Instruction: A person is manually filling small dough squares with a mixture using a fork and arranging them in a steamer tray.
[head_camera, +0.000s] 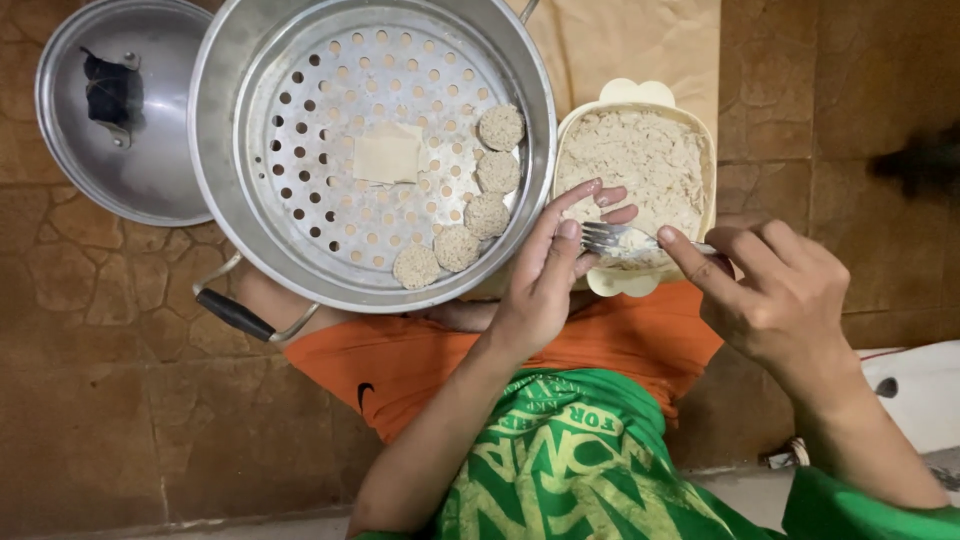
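Right hand (775, 290) pinches fork (615, 238) over cream tub of filling (640, 165); left hand (545, 270) cupped half-open at tines, steadying scoop. Five filled rounds (470, 215) line steamer tray (300, 150) edge, loose wrapper (388, 153) mid-tray.

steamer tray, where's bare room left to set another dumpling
On the steamer tray, the left half and top are bare, bordered by the rim and the square wrapper. The right edge is crowded: five round dumplings curve from upper right to bottom.

metal fork (612, 238), level, over pale filling tub (700, 135)
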